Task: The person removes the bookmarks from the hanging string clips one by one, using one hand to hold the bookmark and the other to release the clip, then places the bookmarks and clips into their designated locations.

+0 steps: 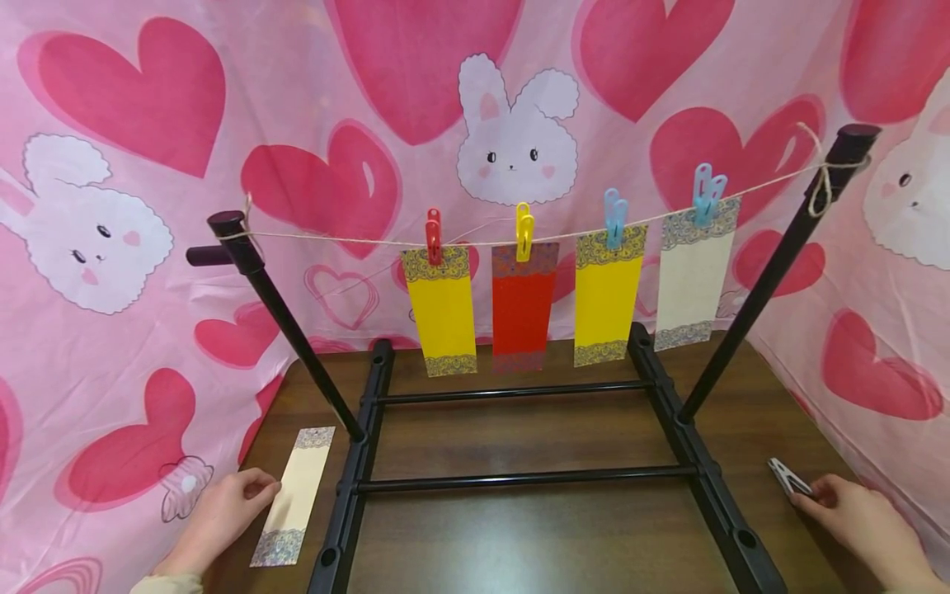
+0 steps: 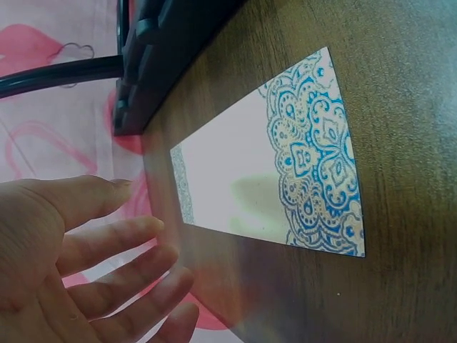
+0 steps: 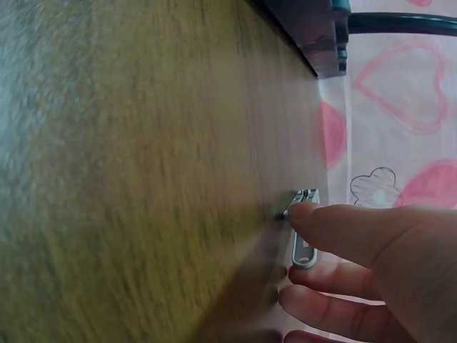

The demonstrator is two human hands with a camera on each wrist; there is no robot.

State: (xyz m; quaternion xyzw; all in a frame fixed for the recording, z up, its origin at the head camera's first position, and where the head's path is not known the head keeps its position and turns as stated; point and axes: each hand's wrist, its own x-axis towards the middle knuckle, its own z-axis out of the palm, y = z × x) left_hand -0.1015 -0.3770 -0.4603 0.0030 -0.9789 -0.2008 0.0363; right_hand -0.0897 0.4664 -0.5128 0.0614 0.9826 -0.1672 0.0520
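Note:
A cream paper strip (image 1: 300, 483) with patterned lace-like ends lies flat on the table at the left. Just beside its left edge hovers my left hand (image 1: 230, 511); in the left wrist view the loosely spread fingers (image 2: 128, 246) stand apart from the strip and hold nothing. At the right, my right hand (image 1: 864, 524) pinches a grey clothespin (image 1: 788, 477) between thumb and fingers, low over the table. The right wrist view shows the thumb across this clothespin (image 3: 304, 250), covering part of it.
A black rack (image 1: 530, 477) stands between the hands, with string (image 1: 356, 240) tied across its posts. From it hang two yellow strips (image 1: 443, 318) (image 1: 607, 305), a red strip (image 1: 522, 309) and a white strip (image 1: 693, 285), under red, yellow and blue clothespins. Pink rabbit-print cloth surrounds the table.

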